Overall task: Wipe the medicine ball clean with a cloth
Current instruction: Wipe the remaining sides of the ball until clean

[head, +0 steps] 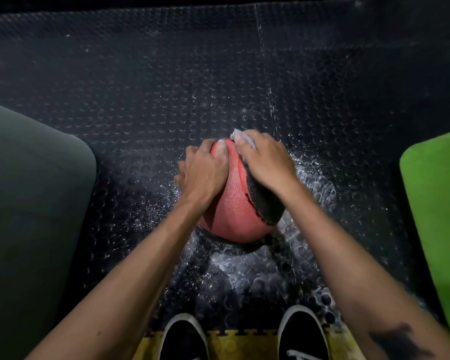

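The medicine ball (231,214) — red with a black textured panel — sits on the studded black floor mat (166,87), directly under both hands. The left hand (203,170) lies over the ball's upper left side, fingers spread and curved against the red surface, steadying it; the fingertips reach toward the top of the ball, just beside the right hand. The right hand (265,159) presses down on the ball's upper right, over the black panel, with its fingers curled round a pale cloth (242,136); only a small bunch of the cloth shows beyond the fingertips, at the far edge of the ball.

White speckles and smears mark the mat around the ball, thickest below and to the right of the right hand. Well left of the left hand stands a dark green pad (31,203); well right of the right hand, a bright green pad (437,216). Near the forearms, two black shoes (185,339) with white soles rest at a yellow strip — partly on it.
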